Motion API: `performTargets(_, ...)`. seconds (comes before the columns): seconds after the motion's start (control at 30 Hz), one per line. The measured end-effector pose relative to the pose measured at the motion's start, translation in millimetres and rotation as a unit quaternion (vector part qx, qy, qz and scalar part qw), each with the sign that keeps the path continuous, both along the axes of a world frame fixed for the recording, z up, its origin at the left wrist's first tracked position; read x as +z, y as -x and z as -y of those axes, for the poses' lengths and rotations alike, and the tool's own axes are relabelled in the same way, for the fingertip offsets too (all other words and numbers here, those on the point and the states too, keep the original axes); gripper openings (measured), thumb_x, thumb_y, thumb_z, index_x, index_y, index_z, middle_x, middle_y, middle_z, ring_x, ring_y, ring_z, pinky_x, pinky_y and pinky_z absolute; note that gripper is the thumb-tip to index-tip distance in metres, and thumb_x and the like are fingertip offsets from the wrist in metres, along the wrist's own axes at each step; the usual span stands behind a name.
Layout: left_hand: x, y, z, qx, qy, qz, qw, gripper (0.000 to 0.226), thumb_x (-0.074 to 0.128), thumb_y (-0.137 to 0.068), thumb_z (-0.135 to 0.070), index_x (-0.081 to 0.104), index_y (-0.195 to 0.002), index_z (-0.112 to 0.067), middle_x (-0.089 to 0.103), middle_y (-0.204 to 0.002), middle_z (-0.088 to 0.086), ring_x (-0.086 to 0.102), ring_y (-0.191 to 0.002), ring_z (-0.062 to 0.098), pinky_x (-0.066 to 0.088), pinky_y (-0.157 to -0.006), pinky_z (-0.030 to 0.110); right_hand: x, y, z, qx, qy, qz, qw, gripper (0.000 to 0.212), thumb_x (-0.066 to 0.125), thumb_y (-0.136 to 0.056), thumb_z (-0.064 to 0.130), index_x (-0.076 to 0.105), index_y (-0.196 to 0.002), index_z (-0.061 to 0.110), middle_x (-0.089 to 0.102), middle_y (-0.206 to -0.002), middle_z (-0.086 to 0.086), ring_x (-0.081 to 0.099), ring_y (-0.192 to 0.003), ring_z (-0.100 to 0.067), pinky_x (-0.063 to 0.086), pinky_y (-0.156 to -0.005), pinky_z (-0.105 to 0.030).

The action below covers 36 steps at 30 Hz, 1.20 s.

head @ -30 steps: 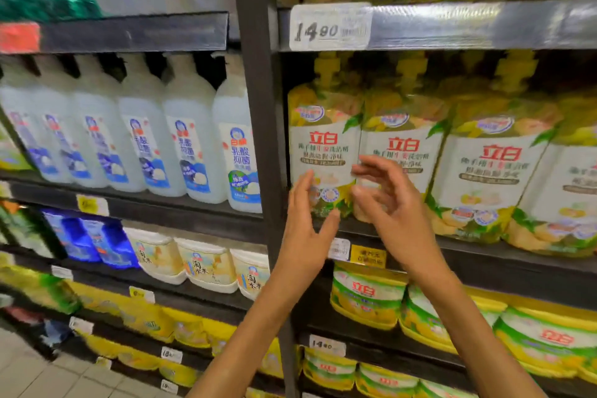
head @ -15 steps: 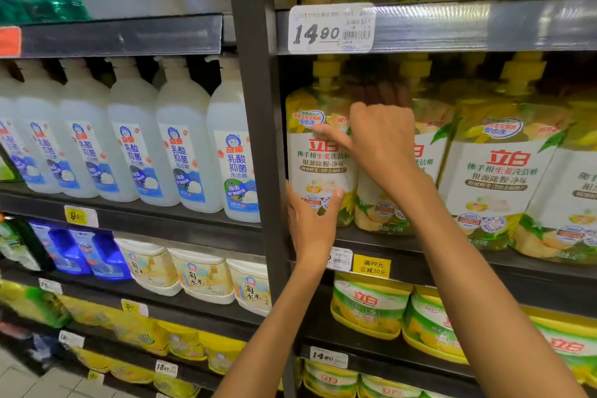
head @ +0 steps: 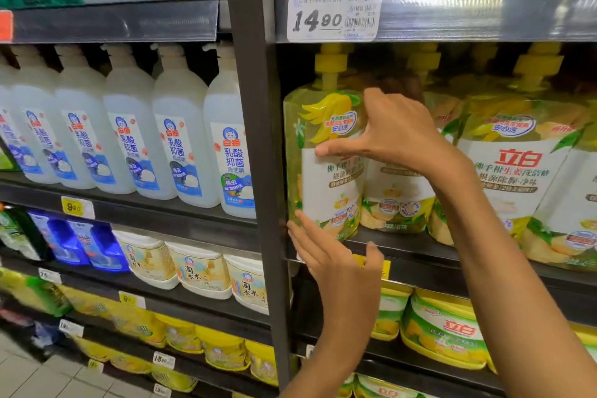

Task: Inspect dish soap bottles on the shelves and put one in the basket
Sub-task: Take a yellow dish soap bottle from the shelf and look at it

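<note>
Right hand (head: 397, 132) gripping yellow soap bottle (head: 323, 165) on shelf (head: 403, 244), left hand (head: 336, 265) flat beneath its base

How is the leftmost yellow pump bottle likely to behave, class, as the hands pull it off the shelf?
The yellow pump bottle looks full, so probably heavy for its size. Its glossy film wrap may be slippery. Tall with a pump on top, it could tip forward; the left hand near its base seems placed to steady it.

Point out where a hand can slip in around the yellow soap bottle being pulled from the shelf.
Free: the dark gap above the yellow bottle, beside its pump, under the price tag; the shelf lip right of the left hand. Crowded: the post hugs its left, and the right hand fills the gap to the neighbouring bottle.
</note>
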State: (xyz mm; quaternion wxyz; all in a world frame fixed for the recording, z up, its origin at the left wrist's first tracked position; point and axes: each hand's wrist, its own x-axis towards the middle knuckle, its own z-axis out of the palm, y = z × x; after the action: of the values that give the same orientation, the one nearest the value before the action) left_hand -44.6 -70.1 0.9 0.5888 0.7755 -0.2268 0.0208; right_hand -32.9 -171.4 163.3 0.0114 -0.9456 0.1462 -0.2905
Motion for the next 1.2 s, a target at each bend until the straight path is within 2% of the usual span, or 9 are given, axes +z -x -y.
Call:
performTargets(0.23,-6,-9,-14,0.052,0.06,0.024,0.997,0.087,0.071,-0.082,-0.017,0.016,-0.15,-0.022,0.024,-0.147,0.002,0.021,-0.134,0.01,0.023,-0.097,0.012,-7,-1,-4,-0.005,0.0,0.067,0.998,0.084,0.032,-0.033,0.095,0.031,-0.068,0.018,0.033,-0.059,0.012,0.03,-0.051,-0.007,0.017,-0.048,-0.028)
performTargets(0.43,-9,-8,-15,0.062,0.082,0.028,0.994,0.082,0.068,-0.086,-0.02,0.017,-0.149,-0.029,0.03,-0.142,0.002,0.03,-0.133,0.012,0.032,-0.101,0.02,0,3,-2,0.011,0.0,0.062,0.998,0.077,0.034,-0.038,0.096,0.024,-0.063,0.023,0.033,-0.059,0.009,0.034,-0.054,-0.013,0.019,-0.05,-0.029)
performTargets(0.67,-12,-9,-19,0.037,0.147,-0.032,0.988,0.069,0.064,-0.089,-0.01,0.028,-0.145,-0.031,0.033,-0.14,-0.004,0.037,-0.131,0.006,0.038,-0.099,0.016,14,-25,-14,0.051,-0.135,0.074,0.987,0.058,0.052,-0.081,0.074,0.035,-0.066,0.021,0.04,-0.067,0.008,0.038,-0.058,-0.008,0.024,-0.05,-0.029)
performTargets(0.77,-6,-12,-25,0.044,0.241,-0.174,0.954,0.048,0.059,-0.092,-0.006,0.046,-0.13,-0.033,0.051,-0.127,-0.007,0.055,-0.103,-0.016,0.045,-0.071,0.001,14,-32,-16,0.04,-0.156,0.088,0.983,0.051,0.049,-0.089,0.063,0.036,-0.065,0.02,0.042,-0.067,0.007,0.04,-0.059,-0.007,0.027,-0.051,-0.029)
performTargets(0.83,-3,-15,-28,0.045,0.272,-0.263,0.925,0.045,0.057,-0.092,-0.005,0.049,-0.132,-0.023,0.06,-0.12,-0.003,0.062,-0.095,-0.011,0.049,-0.067,0.006,11,-34,-16,0.032,-0.164,0.111,0.98,0.049,0.045,-0.093,0.058,0.036,-0.064,0.02,0.042,-0.066,0.007,0.04,-0.059,-0.008,0.027,-0.052,-0.028)
performTargets(0.93,9,-18,-36,-0.003,0.301,-0.385,0.872,0.045,0.054,-0.093,-0.005,0.042,-0.134,0.007,0.054,-0.122,0.031,0.057,-0.119,0.028,0.052,-0.082,0.023,9,-33,-16,0.028,-0.176,0.122,0.976,0.047,0.045,-0.094,0.056,0.036,-0.064,0.02,0.043,-0.065,0.007,0.041,-0.058,-0.009,0.028,-0.052,-0.027)
performTargets(0.97,14,-20,-39,-0.02,0.304,-0.404,0.863,0.035,0.053,-0.094,-0.006,0.05,-0.125,0.011,0.058,-0.112,0.034,0.061,-0.114,0.027,0.053,-0.084,0.027,10,-32,-16,0.027,-0.182,0.119,0.976,0.048,0.045,-0.093,0.058,0.037,-0.064,0.021,0.044,-0.065,0.007,0.043,-0.059,-0.009,0.028,-0.052,-0.027)
performTargets(1.07,26,-29,-47,-0.055,0.336,-0.439,0.831,0.017,0.054,-0.093,-0.005,0.063,-0.079,-0.004,0.072,-0.067,0.005,0.07,-0.069,0.008,0.053,-0.067,0.018,14,-30,-17,0.024,-0.192,0.091,0.977,0.055,0.047,-0.084,0.072,0.043,-0.066,0.021,0.049,-0.069,0.008,0.048,-0.063,-0.008,0.032,-0.053,-0.027)
performTargets(1.2,33,-30,-56,-0.075,0.39,-0.518,0.758,0.007,0.056,-0.092,-0.003,0.06,-0.089,0.002,0.066,-0.086,0.015,0.064,-0.085,0.019,0.046,-0.098,0.032,14,-29,-19,0.027,-0.203,0.087,0.975,0.056,0.049,-0.083,0.073,0.044,-0.067,0.02,0.05,-0.07,0.007,0.05,-0.062,-0.01,0.035,-0.054,-0.027)
